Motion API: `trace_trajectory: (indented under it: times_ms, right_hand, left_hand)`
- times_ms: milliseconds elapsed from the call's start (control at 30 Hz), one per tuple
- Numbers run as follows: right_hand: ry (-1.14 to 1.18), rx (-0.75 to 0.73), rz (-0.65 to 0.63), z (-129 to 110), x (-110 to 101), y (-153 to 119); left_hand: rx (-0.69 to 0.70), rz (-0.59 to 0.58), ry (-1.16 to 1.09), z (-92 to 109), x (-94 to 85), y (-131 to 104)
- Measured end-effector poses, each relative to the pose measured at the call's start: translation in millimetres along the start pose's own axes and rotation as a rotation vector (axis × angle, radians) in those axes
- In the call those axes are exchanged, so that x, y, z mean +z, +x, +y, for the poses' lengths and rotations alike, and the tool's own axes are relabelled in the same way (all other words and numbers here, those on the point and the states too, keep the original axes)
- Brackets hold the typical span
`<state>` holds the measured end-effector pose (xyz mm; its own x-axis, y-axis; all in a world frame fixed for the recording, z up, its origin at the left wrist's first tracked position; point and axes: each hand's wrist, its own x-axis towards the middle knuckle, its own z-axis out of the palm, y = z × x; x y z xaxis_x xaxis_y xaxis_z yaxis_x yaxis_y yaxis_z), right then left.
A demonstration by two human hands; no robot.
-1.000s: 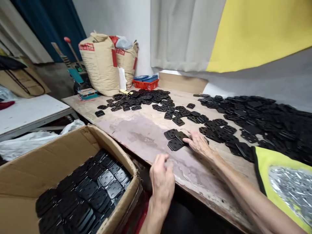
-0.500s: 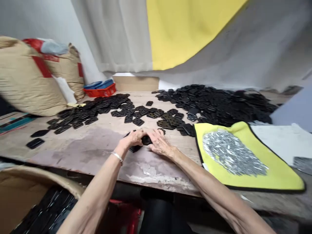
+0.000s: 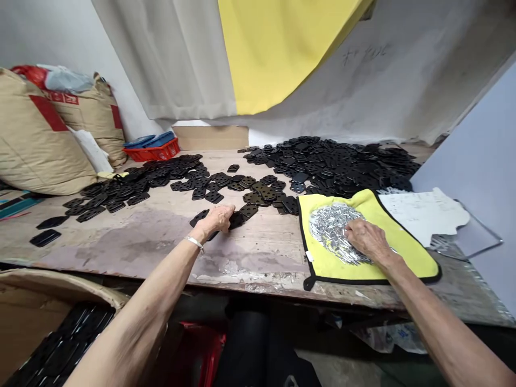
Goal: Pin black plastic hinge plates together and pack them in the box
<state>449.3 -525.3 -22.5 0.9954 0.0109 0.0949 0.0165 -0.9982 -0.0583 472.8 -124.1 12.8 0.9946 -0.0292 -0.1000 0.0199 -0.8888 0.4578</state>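
My left hand (image 3: 217,219) is closed at the edge of a black plate (image 3: 236,220) on the table, with more black plates partly hidden under and beside it. Over on the right, my right hand (image 3: 367,237) has its fingers curled down into a heap of small silvery metal pins (image 3: 332,228). The heap lies on a yellow cloth (image 3: 387,269) with black edging. The right fingertips are among the pins, and how many they grip is hidden.
A large pile of black plates (image 3: 334,164) lies at the back right, another spread (image 3: 149,180) at the left. A red basket (image 3: 153,152) and stuffed sacks (image 3: 36,140) stand behind. A cardboard box (image 3: 52,285) of black pieces is at lower left; white paper (image 3: 423,215) lies right.
My right hand has left the black plate that both hands were on and moved right into the metal pins. My left hand stays by the plates. The view has shifted to the right.
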Motion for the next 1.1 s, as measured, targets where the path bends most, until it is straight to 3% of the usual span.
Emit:
trace_trajectory:
  times_ms: [167, 300, 367, 433, 500, 567, 633, 733, 867, 1100]
  right_hand:
    - [0.058, -0.023, 0.04, 11, -10, -1]
    - [0.161, 0.042, 0.124, 11, -23, -13]
    - [0.332, 0.041, 0.123, -8, -25, -28]
    - [0.715, -0.016, 0.024, -41, -25, -50]
    - [1.172, -0.1, -0.186, -82, -23, -75]
    - [1.409, -0.102, -0.387, -121, -21, -97]
    - [1.512, -0.079, -0.491, -151, -17, -112]
    - [1.586, -0.059, -0.497, -174, -9, -119]
    - [1.622, -0.03, -0.515, -184, -4, -120]
    - [1.665, 0.092, -0.547, -187, -8, -119]
  left_hand:
    - [-0.064, 0.117, -0.418, 14, 3.5, -22]
    - [-0.084, 0.22, -0.85, 37, 24.3, -65]
    - [-0.1, 0.217, -1.034, 50, 43.6, -94]
    - [-0.147, 0.15, -1.259, 61, 64.6, -123]
    - [-0.255, 0.012, -1.645, 68, 82.2, -149]
    - [-0.332, -0.046, -1.907, 68, 93.2, -170]
    - [-0.337, -0.026, -1.978, 64, 97.2, -186]
    - [-0.277, -0.042, -1.99, 54, 96.5, -200]
    - [-0.203, -0.114, -1.999, 42, 98.1, -205]
    - [-0.112, -0.345, -2.133, 36, 112.3, -202]
